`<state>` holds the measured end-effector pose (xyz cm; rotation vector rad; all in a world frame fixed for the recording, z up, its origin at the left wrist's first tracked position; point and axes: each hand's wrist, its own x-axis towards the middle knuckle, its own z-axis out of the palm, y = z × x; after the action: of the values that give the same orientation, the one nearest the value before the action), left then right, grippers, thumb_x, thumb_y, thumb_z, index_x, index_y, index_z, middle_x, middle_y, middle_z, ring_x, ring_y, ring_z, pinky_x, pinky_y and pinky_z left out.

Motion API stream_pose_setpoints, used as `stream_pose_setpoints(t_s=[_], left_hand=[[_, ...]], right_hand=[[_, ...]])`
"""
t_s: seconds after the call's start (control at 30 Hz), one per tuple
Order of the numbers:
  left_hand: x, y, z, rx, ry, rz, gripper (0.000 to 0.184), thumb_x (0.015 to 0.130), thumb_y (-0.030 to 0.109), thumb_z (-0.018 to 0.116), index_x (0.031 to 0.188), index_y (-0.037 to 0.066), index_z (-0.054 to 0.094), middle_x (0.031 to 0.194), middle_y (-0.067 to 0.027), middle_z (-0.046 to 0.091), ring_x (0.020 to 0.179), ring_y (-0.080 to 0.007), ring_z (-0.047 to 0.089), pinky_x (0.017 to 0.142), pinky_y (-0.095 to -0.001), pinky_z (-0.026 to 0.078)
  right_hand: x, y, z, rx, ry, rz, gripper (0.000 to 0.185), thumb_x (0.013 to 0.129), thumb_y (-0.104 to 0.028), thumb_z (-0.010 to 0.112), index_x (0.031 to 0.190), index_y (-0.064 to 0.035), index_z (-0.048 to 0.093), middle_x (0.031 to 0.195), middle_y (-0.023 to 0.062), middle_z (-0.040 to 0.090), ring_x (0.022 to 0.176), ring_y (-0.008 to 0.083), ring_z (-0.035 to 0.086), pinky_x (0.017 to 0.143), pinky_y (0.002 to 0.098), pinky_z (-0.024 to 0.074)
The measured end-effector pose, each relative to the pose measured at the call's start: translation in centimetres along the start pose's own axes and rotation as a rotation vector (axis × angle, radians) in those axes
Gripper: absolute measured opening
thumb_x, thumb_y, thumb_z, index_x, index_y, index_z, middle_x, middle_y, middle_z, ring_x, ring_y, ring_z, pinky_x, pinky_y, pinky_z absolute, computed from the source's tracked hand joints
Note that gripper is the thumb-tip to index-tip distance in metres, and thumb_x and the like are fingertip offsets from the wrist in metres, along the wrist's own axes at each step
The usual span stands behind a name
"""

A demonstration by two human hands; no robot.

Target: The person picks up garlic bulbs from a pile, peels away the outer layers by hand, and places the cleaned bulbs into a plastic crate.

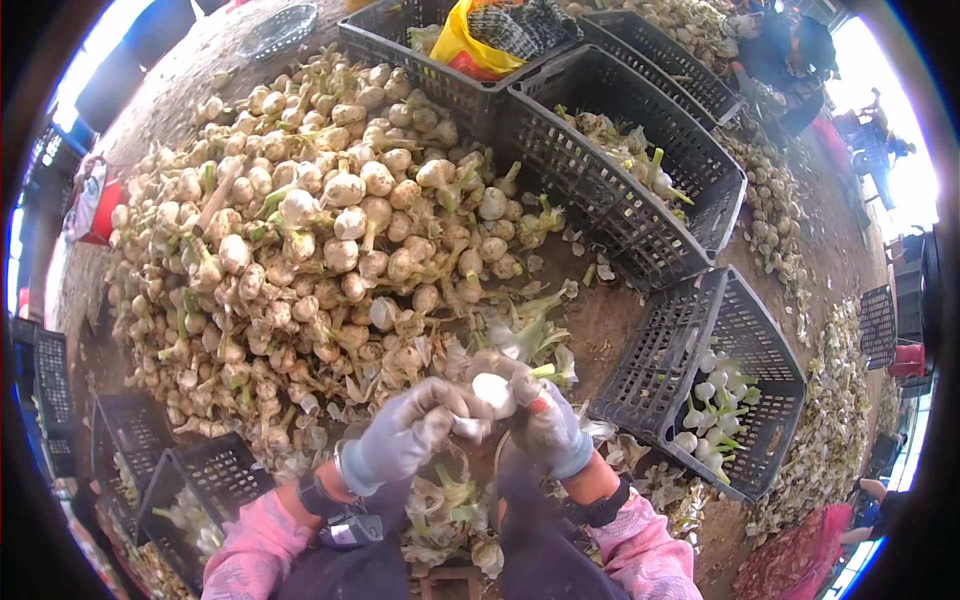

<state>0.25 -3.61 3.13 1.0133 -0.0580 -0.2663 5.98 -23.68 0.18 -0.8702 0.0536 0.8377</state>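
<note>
A white garlic bulb [493, 392] with a short green stem is between my two gloved hands, above my lap. My right hand [548, 425] is closed around its stem side, fingers wrapped over the top. From the other side my left hand [412, 425] is closed, its fingertips pinching at the bulb's lower edge, where a pale flap of skin [470, 428] hangs. Just beyond my hands rises a big heap of unpeeled garlic [340, 230] with dry, dirty skins. Loose leaves and skins [525, 335] lie at its near edge.
To the right, a tilted black crate [650, 370] holds peeled white bulbs [715, 410]. Behind it stands a crate [600, 180] with trimmings; another has a yellow bag [465, 40]. More crates [210, 480] stand at lower left. Another person [790, 60] is at the upper right.
</note>
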Motion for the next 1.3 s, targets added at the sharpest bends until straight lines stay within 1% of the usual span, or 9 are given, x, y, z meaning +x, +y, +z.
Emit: stream_pose_setpoints(t_s=[0.23,0.4,0.67,0.77,0.9,0.97,1.03,1.1,1.3], left_hand=[[-0.2,0.4,-0.8,0.302,-0.017,-0.514,0.021,0.1,0.02,0.053,0.102,0.0,0.056,0.087,-0.0064,0.065,0.081,-0.0111,0.064,0.068,-0.0244,0.051],[1.8,-1.1,-0.7,1.314,0.065,0.414,0.027,0.07,0.013,0.072,0.094,0.013,0.058,0.074,-0.0035,0.055,0.066,-0.0278,0.055,0.06,-0.0384,0.041],[-0.2,-2.6,0.0,1.383,-0.698,0.318,0.024,0.075,0.023,0.059,0.098,0.014,0.061,0.089,-0.0047,0.061,0.073,-0.0209,0.06,0.066,-0.0347,0.047],[2.0,-2.0,-2.6,1.47,-0.42,0.094,0.025,0.081,0.026,0.057,0.101,0.012,0.062,0.1,-0.0088,0.064,0.082,-0.0265,0.062,0.074,-0.0398,0.048],[9.6,-1.4,-8.3,2.075,0.304,0.317,0.051,0.077,0.024,0.065,0.124,0.006,0.056,0.124,-0.018,0.057,0.112,-0.0342,0.054,0.099,-0.0443,0.04],[12.7,-2.5,-13.0,2.154,0.249,0.372,0.068,0.076,0.032,0.069,0.135,0.005,0.048,0.123,-0.0168,0.056,0.115,-0.0325,0.052,0.099,-0.0458,0.039],[14.6,-4.0,-16.6,2.21,0.187,-0.266,0.08,0.07,0.032,0.074,0.139,0.004,0.043,0.107,-0.0105,0.057,0.103,-0.0281,0.053,0.09,-0.04,0.041],[14.3,-5.2,-16.8,2.236,0.23,0.024,0.081,0.065,0.028,0.079,0.135,0.004,0.046,0.104,-0.0112,0.055,0.102,-0.029,0.053,0.091,-0.0399,0.04],[9.1,-2.0,-7.0,1.652,0.385,0.52,0.079,0.058,0.022,0.086,0.125,0.002,0.051,0.107,-0.0141,0.052,0.1,-0.0318,0.052,0.09,-0.041,0.044]], right_hand=[[-0.1,-0.4,0.5,0.023,0.144,-0.099,0.062,0.101,-0.044,0.044,0.14,0.0032,0.039,0.114,0.0121,0.062,0.101,0.0211,0.062,0.084,0.034,0.0507],[-0.8,0.7,1.1,-0.124,0.152,-0.092,0.054,0.102,-0.036,0.046,0.138,0.0035,0.043,0.117,0.0104,0.062,0.101,0.0158,0.06,0.085,0.0298,0.0478],[0.0,-2.4,1.6,0.303,0.462,-0.113,0.037,0.099,-0.035,0.049,0.123,-0.0068,0.055,0.098,0.0067,0.069,0.074,0.0149,0.066,0.064,0.0283,0.051],[-4.4,-6.3,-1.5,0.791,-0.089,-0.381,0.033,0.094,-0.035,0.057,0.12,-0.0143,0.058,0.098,0.0023,0.069,0.075,0.0125,0.064,0.067,0.0261,0.0477],[-7.5,-6.5,-4.3,0.897,-0.024,-0.361,0.036,0.09,-0.05,0.056,0.106,-0.0189,0.06,0.086,-0.0046,0.06,0.071,0.0118,0.053,0.067,0.0318,0.0428],[-6.1,-6.3,-1.4,0.852,0.231,-0.285,0.041,0.089,-0.054,0.058,0.102,-0.0155,0.062,0.084,-0.002,0.058,0.073,0.0139,0.05,0.069,0.0319,0.0422],[-4.4,-3.2,-1.5,0.757,0.391,-0.223,0.063,0.09,-0.062,0.052,0.122,-0.0084,0.059,0.105,0.0095,0.065,0.079,0.0182,0.054,0.07,0.031,0.0446],[-4.6,-2.7,-2.9,0.825,-0.105,-0.114,0.065,0.092,-0.062,0.049,0.122,-0.0056,0.059,0.101,0.0082,0.065,0.091,0.0192,0.061,0.072,0.0337,0.0483],[-3.2,-0.4,-1.2,-0.145,0.253,-0.008,0.057,0.098,-0.044,0.052,0.133,0.0012,0.05,0.108,0.0031,0.062,0.089,0.0089,0.06,0.076,0.0243,0.0488]])
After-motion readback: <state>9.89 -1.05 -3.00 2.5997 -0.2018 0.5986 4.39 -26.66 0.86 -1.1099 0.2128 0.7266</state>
